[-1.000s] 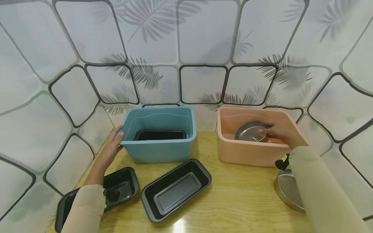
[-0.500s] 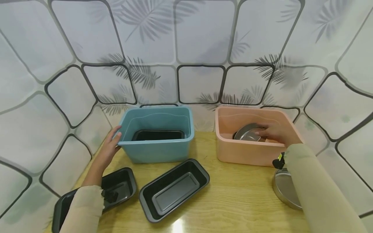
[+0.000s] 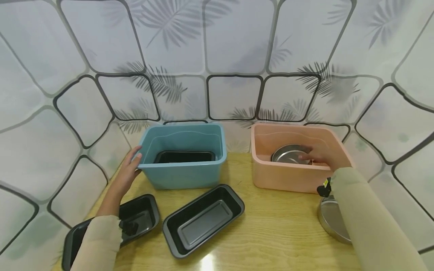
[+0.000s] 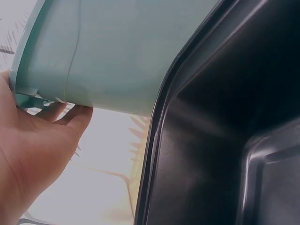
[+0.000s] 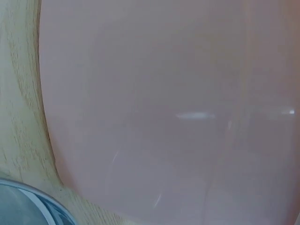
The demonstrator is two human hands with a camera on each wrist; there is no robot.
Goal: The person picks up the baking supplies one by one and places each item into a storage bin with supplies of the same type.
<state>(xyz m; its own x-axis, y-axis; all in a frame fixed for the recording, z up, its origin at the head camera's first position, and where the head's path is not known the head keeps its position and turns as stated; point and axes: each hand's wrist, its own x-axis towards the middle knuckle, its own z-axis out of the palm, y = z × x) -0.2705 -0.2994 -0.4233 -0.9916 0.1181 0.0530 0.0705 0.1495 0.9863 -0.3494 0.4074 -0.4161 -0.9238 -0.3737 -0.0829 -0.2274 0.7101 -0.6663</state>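
Note:
At the left end of the blue plastic bin (image 3: 183,177), my left hand (image 3: 129,167) holds the rim. In the left wrist view its fingers (image 4: 79,117) curl under that rim. A black loaf pan (image 3: 184,156) lies inside the blue bin. My right hand (image 3: 320,155) reaches into the peach plastic bin (image 3: 288,177) and grips the right edge of a round metal cake pan (image 3: 288,153), which lies nearly level. The bin's front wall hides the pan's lower part. The right wrist view shows only the bin's outer wall (image 5: 140,93), not the hand.
A black loaf pan (image 3: 203,222) lies at an angle on the wooden table (image 3: 271,226). Another dark pan (image 3: 144,218) is beneath my left forearm, partly covered. A round metal pan (image 3: 332,220) sits right of centre beside my right sleeve. Patterned cloth (image 3: 234,98) hangs behind.
The round cake pan in the peach bin tipped half a second ago and now lies flatter, with my right hand still at its edge. My left hand stays on the blue bin's rim.

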